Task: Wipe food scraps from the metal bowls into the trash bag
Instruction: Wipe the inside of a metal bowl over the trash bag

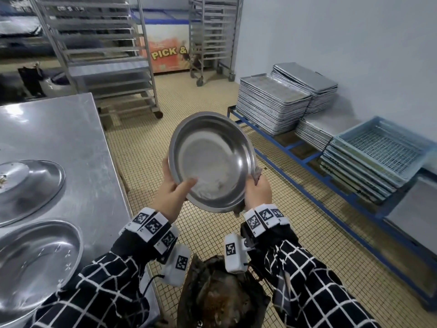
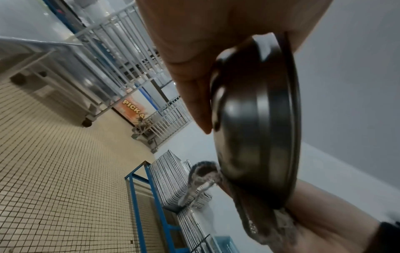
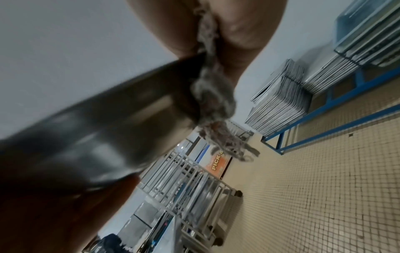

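I hold a round metal bowl (image 1: 212,159) upright in the air with its wiped-looking inside towards me. My left hand (image 1: 176,190) grips its lower left rim, thumb inside and fingers (image 2: 194,85) behind on the outside wall (image 2: 255,119). My right hand (image 1: 256,188) holds a dirty grey rag (image 1: 257,172) against the bowl's right rim; the rag (image 3: 212,95) hangs frayed over the edge. The dark trash bag (image 1: 222,297), with brown scraps inside, stands open on the floor directly below my wrists. Two more metal bowls (image 1: 30,185) (image 1: 35,261) rest on the steel table at the left.
The steel table (image 1: 71,129) runs along my left. Stacks of metal trays (image 1: 272,102) and blue crates (image 1: 383,150) sit on a low blue frame along the right wall. Wheeled tray racks (image 1: 106,55) stand behind, across the tiled floor (image 1: 189,95).
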The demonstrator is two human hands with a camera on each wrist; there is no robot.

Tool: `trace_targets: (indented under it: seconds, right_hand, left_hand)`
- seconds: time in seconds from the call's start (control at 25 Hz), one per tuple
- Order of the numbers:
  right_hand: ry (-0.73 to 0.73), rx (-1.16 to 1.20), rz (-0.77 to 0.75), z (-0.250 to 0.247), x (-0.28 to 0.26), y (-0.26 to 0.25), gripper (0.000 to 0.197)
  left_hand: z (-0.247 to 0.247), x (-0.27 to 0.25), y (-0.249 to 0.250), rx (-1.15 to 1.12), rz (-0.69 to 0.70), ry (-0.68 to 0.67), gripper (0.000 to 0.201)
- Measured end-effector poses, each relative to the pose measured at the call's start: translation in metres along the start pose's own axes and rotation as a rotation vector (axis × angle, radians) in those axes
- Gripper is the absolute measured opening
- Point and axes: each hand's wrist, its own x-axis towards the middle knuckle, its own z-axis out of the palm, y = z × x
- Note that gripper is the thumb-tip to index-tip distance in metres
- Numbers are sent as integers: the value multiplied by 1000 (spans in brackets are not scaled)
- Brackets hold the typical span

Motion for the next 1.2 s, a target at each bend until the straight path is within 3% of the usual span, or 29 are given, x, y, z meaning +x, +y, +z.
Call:
trace_targets:
  seconds: [0.12, 0.28, 0.4, 0.48, 0.56, 0.64, 0.72, 0.8, 1.0, 1.04, 1.12, 1.2]
  right_hand:
    - [-91, -64, 4, -2, -8, 3, 27]
    - [-27, -254, -153, -9, -23, 7, 17]
    - [-205, -220, -262, 13, -50, 2, 24]
    - [-390, -273, -433, 35, -74, 1, 38]
    - [-546, -415, -618, 48, -91, 10, 50]
    - [-538, -684, -711, 45, -85, 23, 57]
    - [-496, -974, -661, 34, -64, 36, 56]
    - [-494, -1067, -600, 28, -54, 41, 56]
    - [-492, -423, -580, 47, -86, 31, 57]
    - [-496, -476, -589, 46, -85, 32, 57]
    - [-469, -832, -661, 36, -69, 40, 59]
    - [-444, -1119, -634, 21, -46, 50, 60]
  left_hand:
    - [-3, -1, -2, 53, -70, 104, 44]
    - [-14, 5, -7, 44, -93, 195, 50]
    - [-13, 1, -9, 76, -59, 162, 50]
    - [-11, 1, -10, 41, -12, 134, 48]
    - [-15, 7, -13, 32, 14, 148, 48]
    - [-24, 16, -13, 22, -4, 148, 52]
    - [-31, 20, -13, 33, 12, 100, 52]
    - [-30, 18, -11, 75, 24, 58, 52]
    - [-22, 21, -9, 49, 18, 101, 53]
    - [-24, 21, -6, 36, 24, 92, 54]
    - [-30, 22, -3, 15, 49, 75, 45]
    - [-33, 19, -3, 38, 50, 33, 33]
